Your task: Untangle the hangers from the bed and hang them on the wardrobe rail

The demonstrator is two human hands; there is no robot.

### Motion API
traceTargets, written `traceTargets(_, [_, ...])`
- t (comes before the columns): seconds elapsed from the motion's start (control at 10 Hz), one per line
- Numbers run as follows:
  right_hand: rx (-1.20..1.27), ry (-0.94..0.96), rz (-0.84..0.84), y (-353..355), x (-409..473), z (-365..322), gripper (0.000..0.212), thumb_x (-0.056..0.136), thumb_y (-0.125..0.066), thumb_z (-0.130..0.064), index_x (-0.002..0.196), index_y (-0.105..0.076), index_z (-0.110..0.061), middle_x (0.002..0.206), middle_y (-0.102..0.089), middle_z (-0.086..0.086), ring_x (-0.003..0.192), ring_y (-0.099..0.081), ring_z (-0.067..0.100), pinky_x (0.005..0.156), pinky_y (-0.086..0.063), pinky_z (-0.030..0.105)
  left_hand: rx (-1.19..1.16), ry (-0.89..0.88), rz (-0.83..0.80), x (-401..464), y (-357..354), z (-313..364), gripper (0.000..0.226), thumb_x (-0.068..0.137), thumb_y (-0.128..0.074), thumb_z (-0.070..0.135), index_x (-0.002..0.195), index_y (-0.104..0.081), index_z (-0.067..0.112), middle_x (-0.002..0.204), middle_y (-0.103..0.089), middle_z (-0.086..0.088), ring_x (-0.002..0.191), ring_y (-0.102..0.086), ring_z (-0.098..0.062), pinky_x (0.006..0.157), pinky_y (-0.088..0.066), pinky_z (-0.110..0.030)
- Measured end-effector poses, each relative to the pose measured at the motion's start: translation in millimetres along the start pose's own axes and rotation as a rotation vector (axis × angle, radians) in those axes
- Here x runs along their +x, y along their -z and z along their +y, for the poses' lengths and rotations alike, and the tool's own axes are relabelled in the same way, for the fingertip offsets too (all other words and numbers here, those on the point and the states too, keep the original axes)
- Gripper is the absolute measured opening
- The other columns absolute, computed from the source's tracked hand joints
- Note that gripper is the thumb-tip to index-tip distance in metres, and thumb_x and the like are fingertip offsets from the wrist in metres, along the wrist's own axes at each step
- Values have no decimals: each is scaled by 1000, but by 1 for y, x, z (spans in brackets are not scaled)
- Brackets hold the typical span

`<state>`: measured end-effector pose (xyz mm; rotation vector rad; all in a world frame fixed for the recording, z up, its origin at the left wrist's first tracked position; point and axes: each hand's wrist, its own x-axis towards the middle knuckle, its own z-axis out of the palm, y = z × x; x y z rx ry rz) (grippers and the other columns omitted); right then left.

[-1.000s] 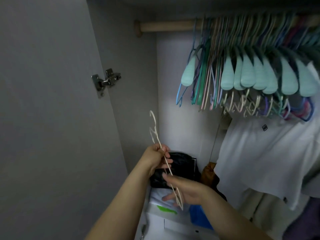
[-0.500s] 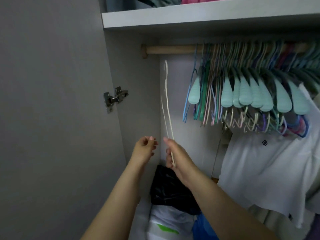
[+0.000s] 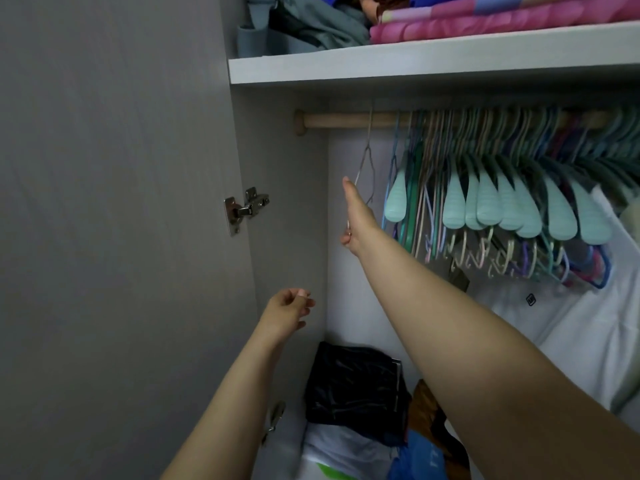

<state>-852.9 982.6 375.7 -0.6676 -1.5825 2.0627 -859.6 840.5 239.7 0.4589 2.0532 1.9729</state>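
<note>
While its hook sits over the wooden rail (image 3: pixel 346 120), the thin pale hanger (image 3: pixel 364 161) hangs with its long axis near vertical, hook up, just left of the packed row of hangers (image 3: pixel 502 202). My right hand (image 3: pixel 356 216) pinches its lower edge below the rail. My left hand (image 3: pixel 285 311) hovers well below, loosely curled, holding nothing, near the door hinge (image 3: pixel 246 209).
</note>
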Motion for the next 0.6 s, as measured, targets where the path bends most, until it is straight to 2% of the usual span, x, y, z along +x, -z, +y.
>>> traceTargets(0.1, [97, -7, 23, 8, 3, 9, 75, 80, -55, -65, 142, -41, -25, 106, -52, -3, 57, -23, 7, 42, -23, 23, -23, 21, -28, -8, 1, -3, 14, 101, -46, 22, 103, -58, 15, 94, -65, -1, 81, -58, -11, 74, -48, -26])
traceTargets(0.2, [231, 19, 114, 24, 6, 13, 65, 79, -58, -64, 129, -51, -22, 116, -55, -2, 66, -39, 8, 48, -29, 20, -20, 40, -55, -18, 2, -7, 16, 101, -45, 21, 105, -58, 13, 95, -65, -2, 83, -58, -13, 74, -47, -25])
traceTargets(0.3, [295, 1, 116, 42, -5, 15, 66, 79, -59, -65, 133, -45, -28, 124, -51, 0, 98, -53, 15, 78, -47, 28, -23, 50, -58, -23, 2, -14, 16, 101, -45, 21, 103, -59, 14, 96, -65, -2, 82, -58, -13, 77, -48, -27])
traceTargets(0.4, [303, -214, -47, 55, -36, 29, 101, 74, -58, -71, 152, -13, -26, 156, -17, 13, 142, -24, 29, 106, -34, 52, -18, 55, -73, -26, 2, -16, 16, 101, -46, 23, 97, -61, 19, 98, -67, -1, 87, -60, -13, 85, -48, -33])
traceTargets(0.5, [270, -420, -271, 69, -84, 49, 102, 80, -59, -61, 151, -10, -8, 139, -38, 19, 127, -43, 33, 89, -45, 52, -22, 38, -85, -28, 1, -16, 17, 101, -45, 23, 94, -61, 21, 96, -67, 1, 86, -61, -12, 86, -48, -34])
traceTargets(0.6, [127, -359, -385, 89, -147, 45, 51, 79, -60, -35, 119, -59, -5, 91, -62, 7, 82, -62, 22, 75, -52, 36, -46, 25, -78, -27, 1, -18, 17, 101, -45, 22, 93, -60, 21, 94, -66, 1, 84, -60, -11, 83, -48, -33])
